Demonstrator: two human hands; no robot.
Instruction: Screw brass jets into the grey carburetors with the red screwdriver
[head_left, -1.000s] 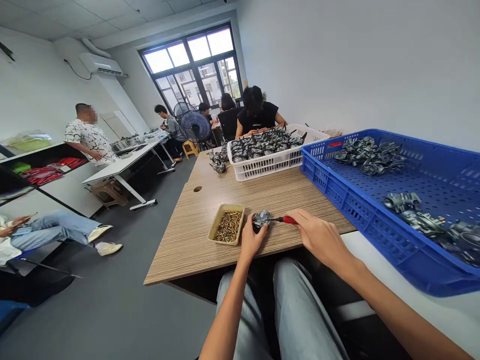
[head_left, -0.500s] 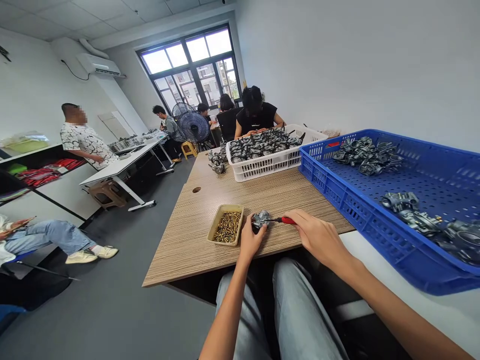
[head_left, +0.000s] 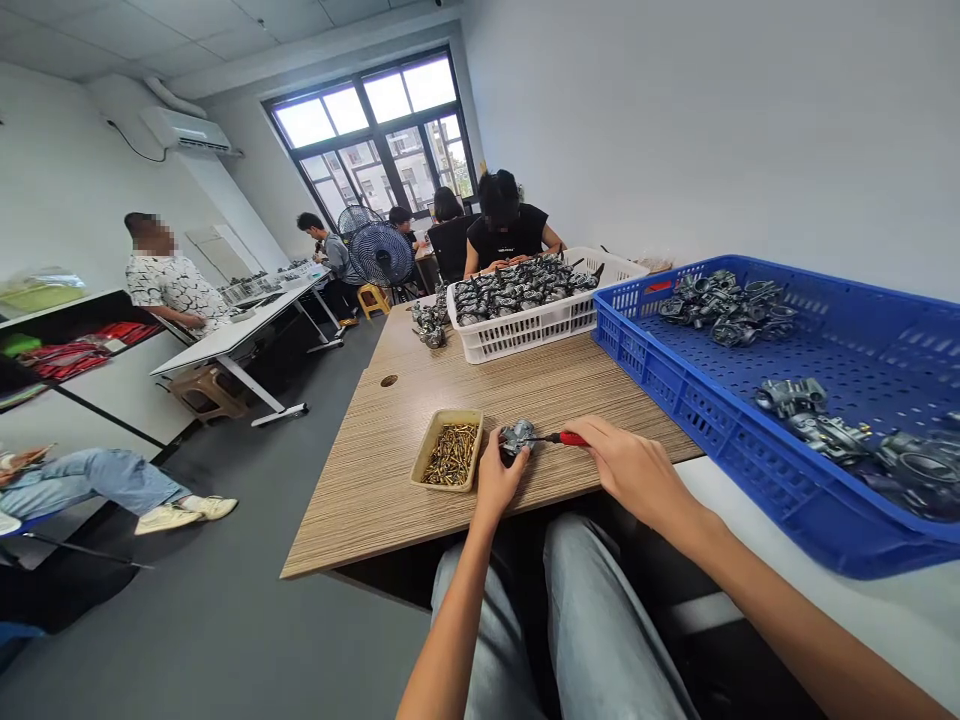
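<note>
My left hand (head_left: 501,474) is closed around a small grey metal part, which looks like a carburetor body (head_left: 517,436), on the wood-grain table (head_left: 360,470). In my right hand (head_left: 626,458) is a screwdriver (head_left: 573,438) with a red and black handle. Its shaft points left, and the tip meets the metal part; the exact contact spot is too small to make out. Just left of my left hand stands a cream tub (head_left: 415,474) holding many small brass pieces.
At the right, a blue crate (head_left: 675,395) holds metal carburetor bodies (head_left: 727,305). A white basket (head_left: 517,340) heaped with similar parts stands at the table's far side, loose parts (head_left: 430,322) beside it. A person in black (head_left: 506,235) sits behind it.
The view has shifted slightly. Both hands keep their hold, and the screwdriver stays against the metal part with no clear movement.
</note>
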